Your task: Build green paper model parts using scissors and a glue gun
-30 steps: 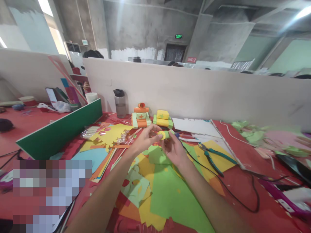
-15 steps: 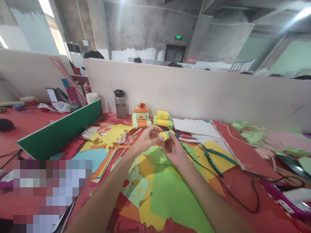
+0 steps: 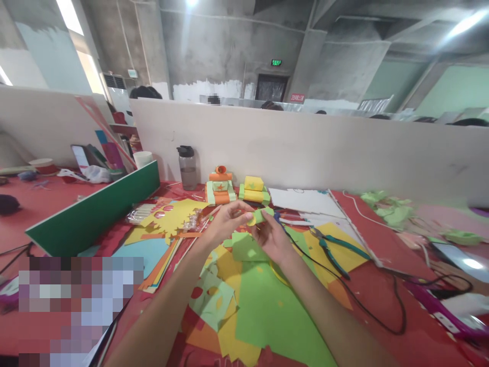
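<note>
Between my two hands is a small green paper roll (image 3: pixel 262 215) with a yellow round end at its left. My left hand (image 3: pixel 228 220) pinches the yellow end with thumb and fingers. The green side is gripped by my right hand (image 3: pixel 274 235), its thumb and fingertips wrapped about it. Under the hands lie a folded green paper piece (image 3: pixel 244 247) and a large green sheet (image 3: pixel 271 311). Behind them stand a yellow-and-green paper model (image 3: pixel 254 190) and an orange-and-pale-green paper model (image 3: pixel 220 186) with a rolled tube on top.
Teal-handled pliers (image 3: pixel 334 250) lie on yellow paper to the right, beside a black cable (image 3: pixel 351 293). A water bottle (image 3: pixel 187 168) stands at the white partition (image 3: pixel 298 148). A green board (image 3: pixel 99 209) borders the left side. Cut paper scraps (image 3: pixel 214 300) cover the red table.
The paper roll has turned in my hands, so its green side shows more and its yellow end less. The hands stay in nearly the same place.
</note>
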`<state>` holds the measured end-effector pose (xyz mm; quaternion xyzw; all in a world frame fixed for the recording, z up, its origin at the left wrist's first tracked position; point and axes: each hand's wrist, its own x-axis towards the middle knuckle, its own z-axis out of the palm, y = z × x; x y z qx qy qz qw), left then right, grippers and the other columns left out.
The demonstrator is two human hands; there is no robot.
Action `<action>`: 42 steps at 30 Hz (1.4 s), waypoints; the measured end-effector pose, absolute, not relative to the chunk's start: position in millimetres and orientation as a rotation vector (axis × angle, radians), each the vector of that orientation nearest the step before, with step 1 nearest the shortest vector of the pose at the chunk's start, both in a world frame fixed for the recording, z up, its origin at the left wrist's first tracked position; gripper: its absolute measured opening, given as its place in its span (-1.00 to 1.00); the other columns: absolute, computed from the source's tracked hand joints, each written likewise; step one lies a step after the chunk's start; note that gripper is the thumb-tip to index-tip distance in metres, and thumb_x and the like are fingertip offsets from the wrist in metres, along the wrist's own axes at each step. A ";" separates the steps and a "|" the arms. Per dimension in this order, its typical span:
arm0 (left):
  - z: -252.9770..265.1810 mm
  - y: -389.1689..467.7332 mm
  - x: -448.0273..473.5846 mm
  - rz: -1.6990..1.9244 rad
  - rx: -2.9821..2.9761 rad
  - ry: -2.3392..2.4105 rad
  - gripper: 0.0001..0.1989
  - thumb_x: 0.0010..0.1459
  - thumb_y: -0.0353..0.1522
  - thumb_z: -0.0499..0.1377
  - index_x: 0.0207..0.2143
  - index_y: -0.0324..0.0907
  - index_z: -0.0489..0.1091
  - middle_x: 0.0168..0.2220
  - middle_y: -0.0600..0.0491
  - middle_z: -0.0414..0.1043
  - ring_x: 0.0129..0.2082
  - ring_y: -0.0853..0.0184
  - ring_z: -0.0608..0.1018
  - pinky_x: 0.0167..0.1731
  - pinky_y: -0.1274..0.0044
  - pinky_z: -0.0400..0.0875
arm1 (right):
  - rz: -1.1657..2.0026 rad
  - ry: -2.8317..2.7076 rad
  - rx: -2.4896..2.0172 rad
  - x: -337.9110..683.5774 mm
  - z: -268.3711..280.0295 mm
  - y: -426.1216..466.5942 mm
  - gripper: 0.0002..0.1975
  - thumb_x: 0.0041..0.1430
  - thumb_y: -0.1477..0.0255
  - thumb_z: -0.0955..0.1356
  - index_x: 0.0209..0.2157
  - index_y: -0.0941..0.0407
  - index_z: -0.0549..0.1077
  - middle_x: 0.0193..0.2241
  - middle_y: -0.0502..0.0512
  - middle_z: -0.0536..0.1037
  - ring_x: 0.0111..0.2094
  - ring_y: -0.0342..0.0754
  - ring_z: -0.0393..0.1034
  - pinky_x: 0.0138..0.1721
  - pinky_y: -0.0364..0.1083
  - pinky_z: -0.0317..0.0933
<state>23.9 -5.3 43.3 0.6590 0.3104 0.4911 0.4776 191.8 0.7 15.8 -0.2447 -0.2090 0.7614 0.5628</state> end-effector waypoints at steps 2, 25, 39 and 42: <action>42.0 -3.9 24.5 1.227 1.614 0.781 -0.63 0.14 -0.09 0.26 -0.22 -0.21 0.44 -0.36 0.06 0.43 -0.38 0.40 0.46 -0.33 0.56 0.36 | 1.820 -0.475 -0.587 192.5 16.7 0.5 -0.89 0.15 0.49 0.46 -0.30 0.20 0.48 -0.50 0.06 0.61 -0.56 -0.14 0.52 -0.48 -0.22 0.52; 40.0 1.0 23.9 1.277 1.684 0.928 -0.63 0.22 -0.06 0.15 -0.31 -0.20 0.47 -0.42 0.07 0.44 -0.39 0.37 0.45 -0.34 0.55 0.35 | 1.706 -0.675 -0.625 199.7 13.3 5.5 -0.80 0.04 0.42 0.53 -0.32 0.20 0.52 -0.45 0.06 0.63 -0.50 -0.14 0.52 -0.47 -0.21 0.49; 29.4 2.1 23.4 1.037 2.309 1.106 -0.59 0.21 -0.34 0.16 0.12 -0.08 0.38 0.11 -0.10 0.46 0.11 0.06 0.47 0.11 0.27 0.32 | 0.866 -1.535 -0.803 206.2 22.2 -6.2 -0.61 -0.08 0.50 0.56 -0.14 0.05 0.57 -0.20 0.03 0.60 -0.18 -0.03 0.45 -0.09 -0.12 0.36; 33.6 2.7 19.7 1.040 2.312 1.079 -0.63 0.22 -0.30 0.16 0.08 -0.10 0.43 0.06 -0.12 0.50 0.06 0.05 0.49 0.09 0.28 0.33 | 0.936 -1.568 -0.767 206.6 27.4 -8.7 -0.55 -0.04 0.47 0.55 -0.06 0.03 0.55 -0.13 0.03 0.57 -0.11 -0.03 0.43 -0.07 -0.14 0.35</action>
